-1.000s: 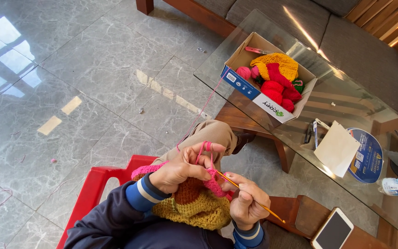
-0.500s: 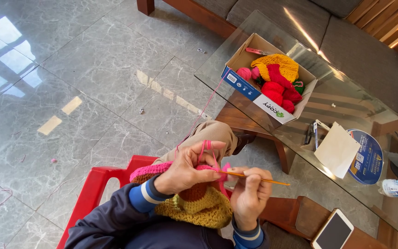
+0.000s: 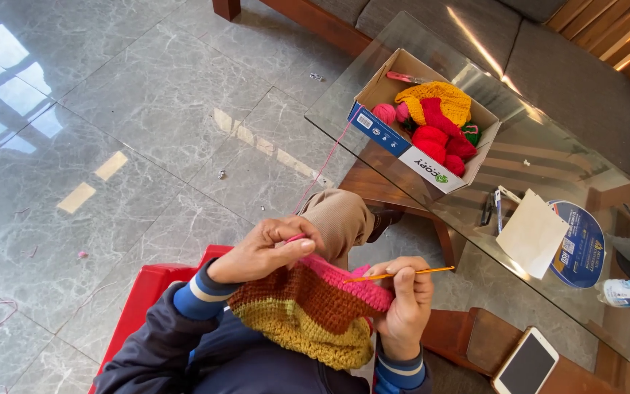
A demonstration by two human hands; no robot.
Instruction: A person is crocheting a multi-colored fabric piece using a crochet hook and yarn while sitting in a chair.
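Note:
A crocheted piece (image 3: 313,310) with mustard, brown and pink bands lies spread between my hands over my lap. My left hand (image 3: 264,248) pinches its pink top edge and the pink yarn strand (image 3: 326,164), which runs up to a pink yarn ball (image 3: 383,113) in the cardboard box (image 3: 391,138). My right hand (image 3: 406,303) grips the piece's right side and holds an orange crochet hook (image 3: 402,275), its shaft pointing right and its tip at the pink edge.
The box, holding red, yellow and pink yarn, stands on a glass coffee table (image 3: 548,175) with a white paper (image 3: 530,233), pens and a round blue lid. A phone (image 3: 525,362) lies on a wooden stool. I sit on a red plastic chair (image 3: 147,292) on grey marble floor.
The piece has been turned and spread out, now showing its brown and mustard bands. My right hand rose to its right side and the hook swung to near horizontal.

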